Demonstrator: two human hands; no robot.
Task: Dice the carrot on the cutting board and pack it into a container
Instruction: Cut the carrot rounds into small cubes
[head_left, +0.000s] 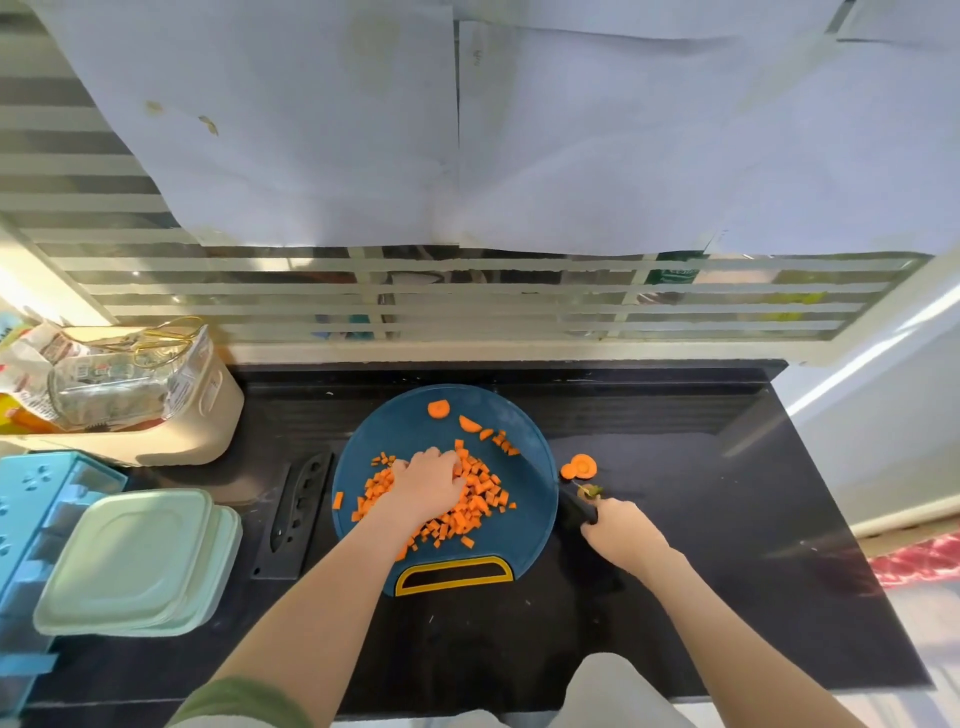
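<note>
op: fingers (445, 460) of the left hand (428, 483) are pressed close together and bent down onto the diced carrot (480, 501). their tips are sunk in the pile, so i can't tell from here whether they grip any of it.

desk: and the other side?

op: the right hand (621, 535) has its fingers curled round the black handle of the knife (576, 512), just off the right rim of the cutting board (410, 431). the dark blade slants up and left over that rim. i can barely pick it out against the board.

desk: where's the carrot overall?

op: most of it is a heap of small orange cubes in the middle of the round blue board, under and around the left hand. a few uncut slices (439, 409) lie near the far edge. one carrot end (578, 466) sits on the black table (701, 467) just right of the board, with a green stem scrap (592, 490) beside the knife handle.

desk: containers?

op: a stack of pale green containers (135, 561) sits at the left, lids on, well apart from the board. a black knife sheath (296, 519) lies between them and the board. behind the stack i see a blue rack (47, 488) and a beige bin (208, 415) stuffed with bags.
</note>
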